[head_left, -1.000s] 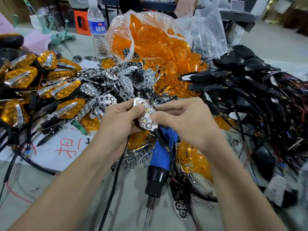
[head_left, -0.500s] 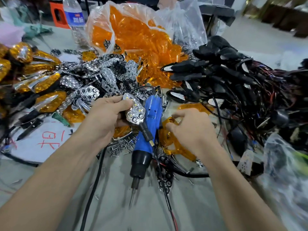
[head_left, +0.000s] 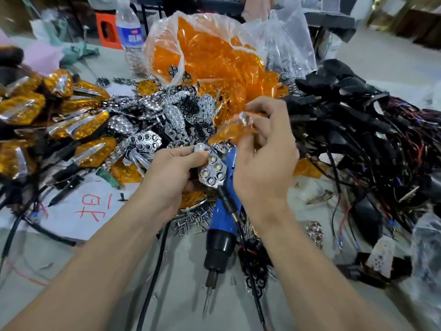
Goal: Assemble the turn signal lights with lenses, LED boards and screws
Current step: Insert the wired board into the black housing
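Lying nearest on the table [head_left: 71, 271], a blue electric screwdriver [head_left: 223, 225] pointed its bit toward the person, with loose screws [head_left: 191, 222] heaped just beside it. Above it, the left hand [head_left: 167, 177] pinched an LED board [head_left: 212, 169] by its edge, LEDs facing up. The right hand [head_left: 265, 168], close beside, gripped an orange lens [head_left: 229, 134] in curled fingers just above the board; whether the two parts touched was unclear. Beyond lay a heap of chrome reflectors [head_left: 167, 113], black wired housings [head_left: 353, 120] to the right, and farthest, a clear bag of orange lenses [head_left: 210, 63].
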### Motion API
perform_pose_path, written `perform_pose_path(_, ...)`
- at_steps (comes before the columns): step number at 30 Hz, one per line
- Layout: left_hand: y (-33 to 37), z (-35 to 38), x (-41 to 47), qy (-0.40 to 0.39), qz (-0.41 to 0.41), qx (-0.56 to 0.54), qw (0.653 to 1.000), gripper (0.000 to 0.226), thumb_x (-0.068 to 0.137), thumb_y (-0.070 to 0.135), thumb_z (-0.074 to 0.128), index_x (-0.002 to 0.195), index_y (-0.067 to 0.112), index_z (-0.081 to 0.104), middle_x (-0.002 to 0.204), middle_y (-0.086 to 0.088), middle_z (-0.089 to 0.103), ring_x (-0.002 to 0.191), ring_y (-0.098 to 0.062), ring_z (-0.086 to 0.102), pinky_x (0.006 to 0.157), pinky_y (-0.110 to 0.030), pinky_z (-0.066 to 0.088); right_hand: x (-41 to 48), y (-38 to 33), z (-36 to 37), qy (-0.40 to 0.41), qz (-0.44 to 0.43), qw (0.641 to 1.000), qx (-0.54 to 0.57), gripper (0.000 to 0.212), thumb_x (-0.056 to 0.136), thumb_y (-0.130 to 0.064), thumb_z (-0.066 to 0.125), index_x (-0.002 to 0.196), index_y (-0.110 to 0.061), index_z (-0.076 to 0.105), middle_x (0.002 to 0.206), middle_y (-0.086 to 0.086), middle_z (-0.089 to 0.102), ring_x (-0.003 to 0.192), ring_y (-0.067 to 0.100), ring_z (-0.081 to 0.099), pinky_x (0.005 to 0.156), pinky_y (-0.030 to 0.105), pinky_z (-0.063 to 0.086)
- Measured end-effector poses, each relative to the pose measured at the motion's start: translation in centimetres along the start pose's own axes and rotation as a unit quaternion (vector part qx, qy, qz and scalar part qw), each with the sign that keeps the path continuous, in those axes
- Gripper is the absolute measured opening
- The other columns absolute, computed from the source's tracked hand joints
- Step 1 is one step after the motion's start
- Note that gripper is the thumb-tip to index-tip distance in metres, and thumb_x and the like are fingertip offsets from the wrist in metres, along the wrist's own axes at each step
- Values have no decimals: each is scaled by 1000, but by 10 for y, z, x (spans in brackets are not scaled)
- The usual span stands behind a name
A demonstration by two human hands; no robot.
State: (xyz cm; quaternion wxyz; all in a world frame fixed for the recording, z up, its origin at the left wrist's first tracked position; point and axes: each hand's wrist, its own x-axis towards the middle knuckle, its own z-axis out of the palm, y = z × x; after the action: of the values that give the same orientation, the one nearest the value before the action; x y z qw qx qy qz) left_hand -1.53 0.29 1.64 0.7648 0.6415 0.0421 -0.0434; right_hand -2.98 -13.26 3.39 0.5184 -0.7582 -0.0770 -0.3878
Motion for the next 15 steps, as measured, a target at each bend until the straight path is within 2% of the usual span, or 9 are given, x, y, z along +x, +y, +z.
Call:
perform_pose_path(3,2,-5,4,23,4,-14,1000,30,96,6,64,74,13,83,75,-2,76,60,-12,70,50,-31,59,-20,12,-2,-82,-30,994,-70,44,92,1,60,126,-25,71,114,-13,75,102,6,70,92,20,54)
perform_pose_path(5,3,-10,7,42,7,-8,999,21,94,12,69,79,12,84,85,-11,80,68,-18,74,55,-32,62,-26,18,-7,-169,20,983,-71,56,89,4,59,128,-35,72,112,-14,75,102,8,69,92,14,52)
perform_pose_path(8,2,-13,8,65,22,3,998,19,95,15,71,82,14,85,86,-14,80,69,-22,75,55,-31,61,-22,19,-12,-257,91,962,-24,63,81,-8,56,131,-46,67,112,-19,75,100,16,72,92,24,58)
perform_pose_path(9,2,-13,8,69,30,5,997,19,95,16,71,82,16,85,85,-14,80,68,-21,76,54,-30,60,-20,18,-14,-270,109,957,7,61,78,-15,58,131,-43,68,113,-21,75,102,14,72,93,29,59)
perform_pose_path(11,1,-13,7,69,48,6,996,18,95,18,71,83,17,85,83,-13,80,65,-20,75,54,-29,59,-16,16,-14,-278,126,949,79,48,80,-22,65,124,-39,74,114,-23,75,107,7,72,95,30,59)
perform_pose_path(13,0,-13,6,62,65,16,996,16,95,19,72,86,17,85,82,-14,79,62,-19,73,54,-29,59,-14,13,-12,-257,126,951,115,38,83,-17,75,111,-42,75,108,-21,77,103,6,73,91,27,60)
perform_pose_path(15,0,-13,6,55,72,28,995,15,95,19,72,88,20,85,83,-13,79,64,-18,73,55,-30,59,-15,15,-11,-224,133,957,126,44,81,-5,80,106,-42,76,101,-21,78,98,4,75,86,22,60)
